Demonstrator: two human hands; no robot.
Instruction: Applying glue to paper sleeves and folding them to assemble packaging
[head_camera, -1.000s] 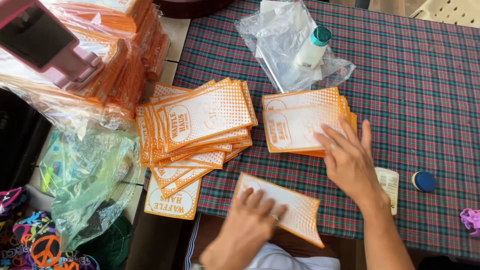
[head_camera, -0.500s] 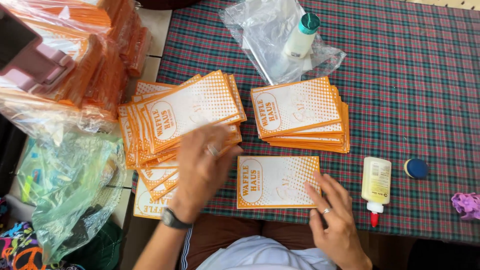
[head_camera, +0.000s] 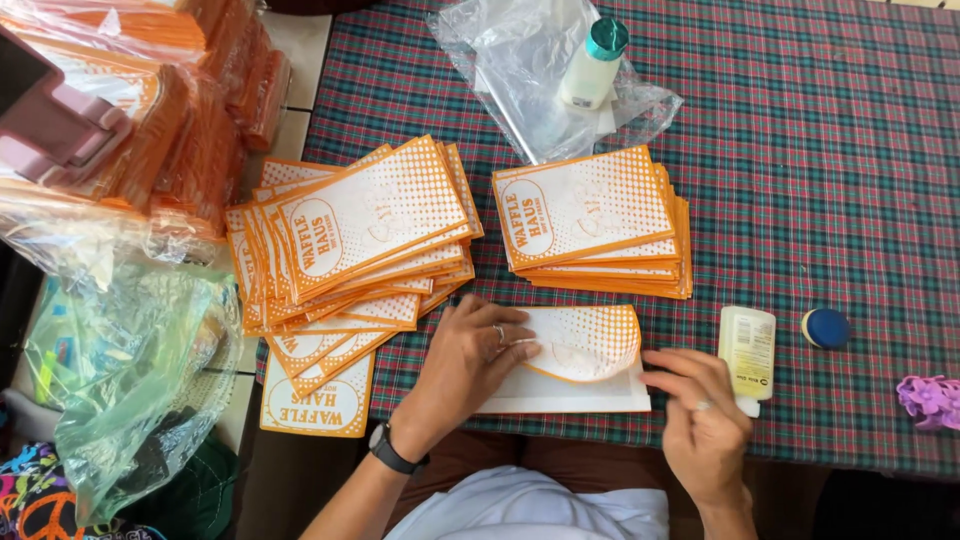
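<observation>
A single orange-and-white paper sleeve (head_camera: 585, 350) lies at the table's near edge, its top layer curled over so the white inside shows. My left hand (head_camera: 465, 365) presses on its left part and holds the folded flap down with the fingers. Just right of the sleeve, my right hand (head_camera: 700, 415) has its fingertips at the sleeve's lower right corner. A fanned heap of the same sleeves (head_camera: 350, 245) lies to the left. A neat stack of sleeves (head_camera: 590, 220) sits behind the single one.
An uncapped glue bottle (head_camera: 747, 347) lies right of the sleeve, its blue cap (head_camera: 826, 328) beside it. A second bottle (head_camera: 592, 62) rests on a clear plastic bag (head_camera: 530, 90) at the back. Bagged orange bundles (head_camera: 130, 110) pile up at left. Plaid tablecloth (head_camera: 830, 170) covers the table.
The sleeve lay flat and closed half a second ago; now its top layer is folded back. My left hand moved from the fanned heap onto the sleeve, and my right hand shifted to its right corner.
</observation>
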